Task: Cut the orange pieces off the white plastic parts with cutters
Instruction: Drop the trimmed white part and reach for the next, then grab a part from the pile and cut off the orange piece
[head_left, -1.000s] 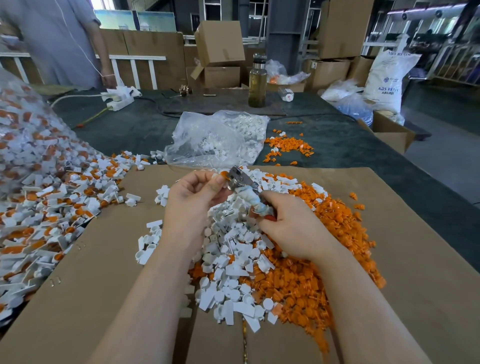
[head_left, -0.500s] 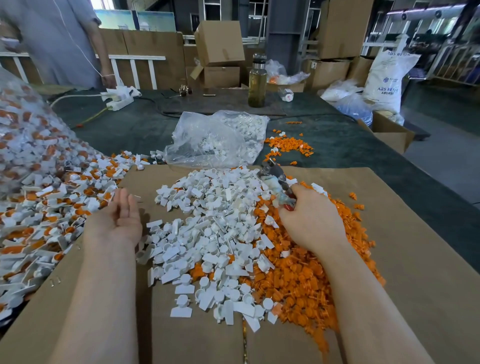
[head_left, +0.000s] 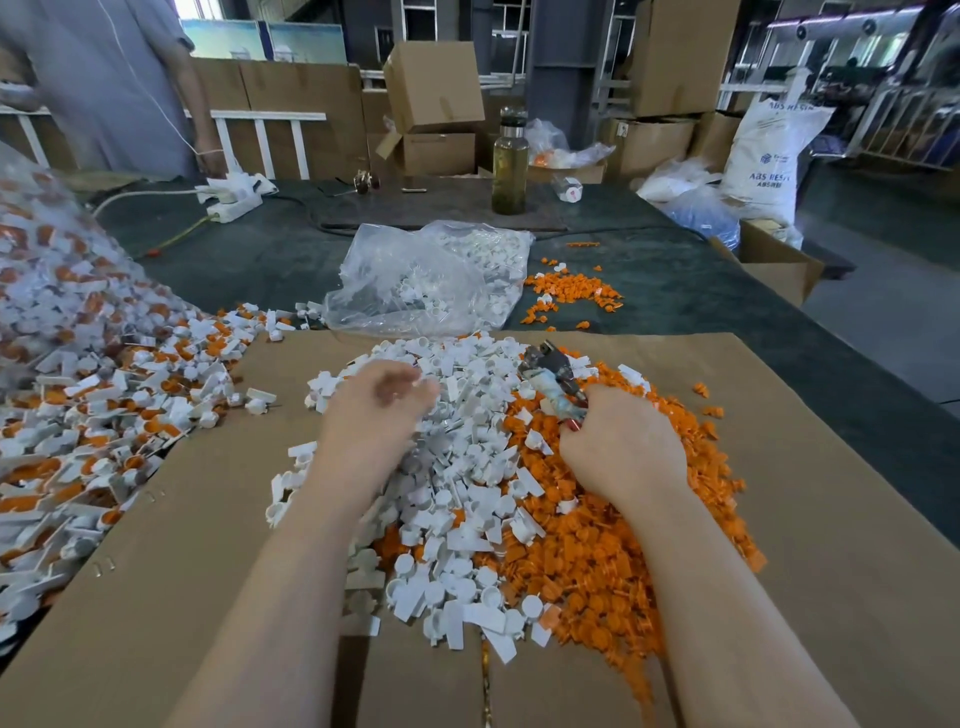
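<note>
Cutters gripped in right hand fingers; left hand (blurred) unclear.

Even daylight, fairly bright, coming from windows at far back; those panes blown out pale. Soft shadows only, faint under forearms on cardboard sheet. Left hand smeared by motion blur, fingertips ghosted. Right hand sharp. Heap in clear bag at left edge soft, stretched. Wide-angle bend: table edges curve, background uprights lean. Mild glare on plastic bag mid-table.
</note>
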